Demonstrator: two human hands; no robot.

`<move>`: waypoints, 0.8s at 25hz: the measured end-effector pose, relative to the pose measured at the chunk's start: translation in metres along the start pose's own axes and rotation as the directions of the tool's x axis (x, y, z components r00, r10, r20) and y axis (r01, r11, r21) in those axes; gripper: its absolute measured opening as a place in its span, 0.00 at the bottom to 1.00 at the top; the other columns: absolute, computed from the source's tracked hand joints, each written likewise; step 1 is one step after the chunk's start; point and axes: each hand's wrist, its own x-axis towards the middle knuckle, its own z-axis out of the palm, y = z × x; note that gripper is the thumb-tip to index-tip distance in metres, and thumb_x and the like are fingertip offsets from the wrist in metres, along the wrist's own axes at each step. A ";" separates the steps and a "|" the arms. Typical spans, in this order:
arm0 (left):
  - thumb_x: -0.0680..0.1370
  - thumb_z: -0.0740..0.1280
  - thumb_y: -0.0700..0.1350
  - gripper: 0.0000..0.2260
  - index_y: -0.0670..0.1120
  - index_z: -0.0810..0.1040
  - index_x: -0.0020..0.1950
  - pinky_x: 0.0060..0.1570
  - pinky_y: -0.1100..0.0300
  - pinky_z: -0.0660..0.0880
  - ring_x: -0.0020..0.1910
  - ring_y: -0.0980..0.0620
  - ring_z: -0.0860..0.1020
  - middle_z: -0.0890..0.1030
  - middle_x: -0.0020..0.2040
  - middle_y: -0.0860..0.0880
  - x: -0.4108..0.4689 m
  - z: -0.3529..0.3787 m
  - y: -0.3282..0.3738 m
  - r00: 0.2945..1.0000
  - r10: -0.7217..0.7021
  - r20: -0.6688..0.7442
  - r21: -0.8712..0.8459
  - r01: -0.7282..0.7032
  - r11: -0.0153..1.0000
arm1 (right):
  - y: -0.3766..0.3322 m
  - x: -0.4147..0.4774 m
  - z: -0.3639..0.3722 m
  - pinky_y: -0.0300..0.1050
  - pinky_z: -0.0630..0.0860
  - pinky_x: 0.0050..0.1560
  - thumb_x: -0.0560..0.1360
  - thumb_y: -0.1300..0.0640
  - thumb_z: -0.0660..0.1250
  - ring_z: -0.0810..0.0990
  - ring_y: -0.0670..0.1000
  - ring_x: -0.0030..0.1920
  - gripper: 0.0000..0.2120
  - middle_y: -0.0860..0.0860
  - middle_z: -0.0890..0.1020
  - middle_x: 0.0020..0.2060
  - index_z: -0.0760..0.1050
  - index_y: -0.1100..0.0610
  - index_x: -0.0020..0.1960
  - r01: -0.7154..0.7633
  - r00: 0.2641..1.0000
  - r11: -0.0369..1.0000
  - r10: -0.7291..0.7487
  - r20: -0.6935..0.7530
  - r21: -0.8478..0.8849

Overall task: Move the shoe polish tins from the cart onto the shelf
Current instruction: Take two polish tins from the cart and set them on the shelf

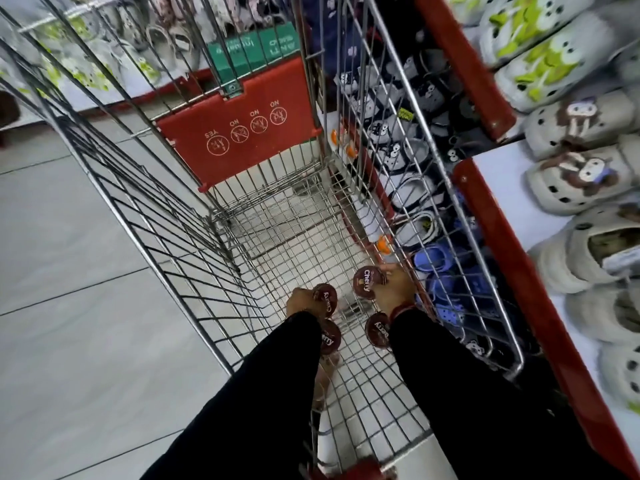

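Two black sleeves (467, 393) reach into the wire cart (214, 237). The right hand (393, 287) fingers clasp a round dark-red polish tin (367, 282); the left hand (301, 301) grips another (326, 296). Two more tins (378, 330) lie on the cart floor. They look light, rigid and slick-lidded, best pinched across the rim.

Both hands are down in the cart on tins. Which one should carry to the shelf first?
Right, probably. The right hand already grips a tin and is against the cart wall nearest the shelf. The left hand is on another tin, farther away.
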 end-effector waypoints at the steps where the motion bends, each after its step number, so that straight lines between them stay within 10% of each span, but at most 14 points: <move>1: 0.75 0.69 0.46 0.15 0.41 0.83 0.58 0.59 0.55 0.75 0.60 0.41 0.81 0.84 0.57 0.40 -0.010 -0.005 0.002 1.000 -0.005 -0.012 -0.049 0.004 0.999 | -0.003 -0.008 -0.007 0.49 0.78 0.62 0.73 0.68 0.69 0.82 0.60 0.60 0.16 0.61 0.83 0.60 0.79 0.60 0.60 -0.002 1.000 1.000 0.002 0.001 0.020; 14: 0.74 0.73 0.47 0.21 0.36 0.78 0.61 0.61 0.45 0.77 0.58 0.37 0.81 0.82 0.57 0.35 -0.211 -0.080 0.027 0.954 0.231 -0.191 -0.528 -0.299 0.795 | -0.035 -0.176 -0.166 0.44 0.79 0.52 0.74 0.63 0.71 0.81 0.52 0.52 0.16 0.58 0.83 0.59 0.79 0.54 0.61 0.240 0.969 0.859 -0.183 -0.167 0.452; 20: 0.77 0.70 0.39 0.07 0.45 0.72 0.43 0.29 0.67 0.75 0.23 0.59 0.76 0.77 0.38 0.45 -0.348 -0.080 0.060 0.871 0.471 -0.136 -0.663 -0.434 0.610 | -0.018 -0.261 -0.290 0.54 0.82 0.56 0.74 0.71 0.68 0.82 0.60 0.59 0.19 0.60 0.84 0.58 0.81 0.53 0.58 0.331 0.943 0.667 -0.266 -0.202 0.667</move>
